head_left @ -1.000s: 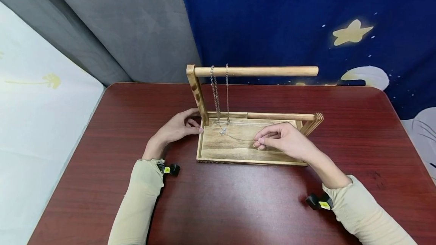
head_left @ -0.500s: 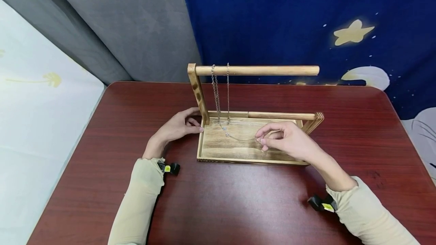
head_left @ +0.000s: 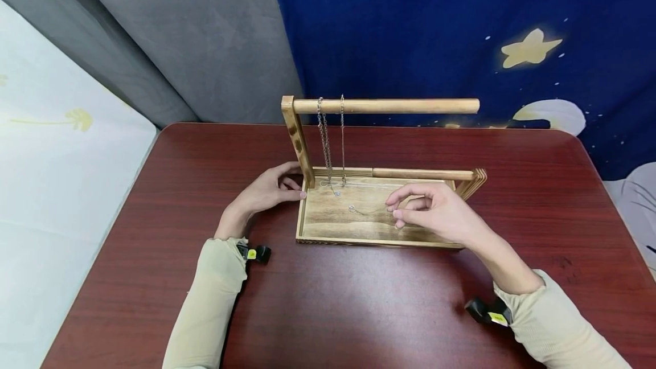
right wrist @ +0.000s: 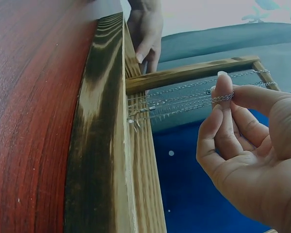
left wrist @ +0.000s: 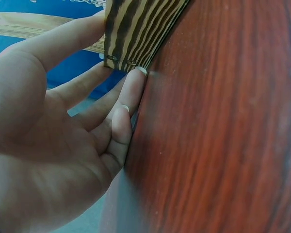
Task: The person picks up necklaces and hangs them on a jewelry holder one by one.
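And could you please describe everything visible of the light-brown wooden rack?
The light-brown, dark-grained wooden rack has a shallow rectangular tray base, resting on the red-brown table. A left post carries the round upper rod; a lower rod meets a slanted post at right. Silvery chains hang over the upper rod's left part. The left grip touches the rack's left end.
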`<state>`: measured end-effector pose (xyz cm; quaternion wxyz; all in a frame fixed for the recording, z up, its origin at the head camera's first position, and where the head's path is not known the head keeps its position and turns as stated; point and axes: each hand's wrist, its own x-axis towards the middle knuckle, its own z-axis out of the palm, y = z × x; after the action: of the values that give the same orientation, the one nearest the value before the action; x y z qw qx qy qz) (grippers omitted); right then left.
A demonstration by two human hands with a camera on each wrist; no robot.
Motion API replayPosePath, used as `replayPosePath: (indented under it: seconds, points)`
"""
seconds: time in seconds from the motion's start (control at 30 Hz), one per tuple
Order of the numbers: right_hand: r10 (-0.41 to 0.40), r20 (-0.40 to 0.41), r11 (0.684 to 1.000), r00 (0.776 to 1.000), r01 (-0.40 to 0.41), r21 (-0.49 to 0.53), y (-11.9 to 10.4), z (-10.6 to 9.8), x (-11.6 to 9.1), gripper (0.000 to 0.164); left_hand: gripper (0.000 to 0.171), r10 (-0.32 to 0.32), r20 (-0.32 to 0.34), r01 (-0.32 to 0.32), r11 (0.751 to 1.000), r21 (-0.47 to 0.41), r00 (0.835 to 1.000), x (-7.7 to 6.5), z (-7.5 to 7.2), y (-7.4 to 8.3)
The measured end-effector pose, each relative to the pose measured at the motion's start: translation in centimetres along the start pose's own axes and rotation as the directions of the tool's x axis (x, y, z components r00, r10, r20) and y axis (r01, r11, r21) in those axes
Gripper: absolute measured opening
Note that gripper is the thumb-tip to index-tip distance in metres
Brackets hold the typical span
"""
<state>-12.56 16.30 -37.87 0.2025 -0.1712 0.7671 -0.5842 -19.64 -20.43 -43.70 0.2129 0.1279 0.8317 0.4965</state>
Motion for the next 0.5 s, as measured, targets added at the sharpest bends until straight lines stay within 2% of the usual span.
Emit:
replayPosePath:
  seconds: [0.23, 0.5]
  points:
    - [-0.026, -0.009, 0.999, 1.000, 0.026, 0.035, -0.60, -0.28, -0.30, 0.022, 0.075, -0.001, -0.001, 0.001, 1.000, -0.005, 1.000, 0.02, 0.02, 0.09]
    - [-0.020, 0.003, 0.991, 1.000, 0.019, 0.131, -1.00, -0.84, -0.84, 0.029, 0.075, 0.000, 0.000, 0.000, 1.000, -0.002, 1.000, 0.05, 0.00, -0.06]
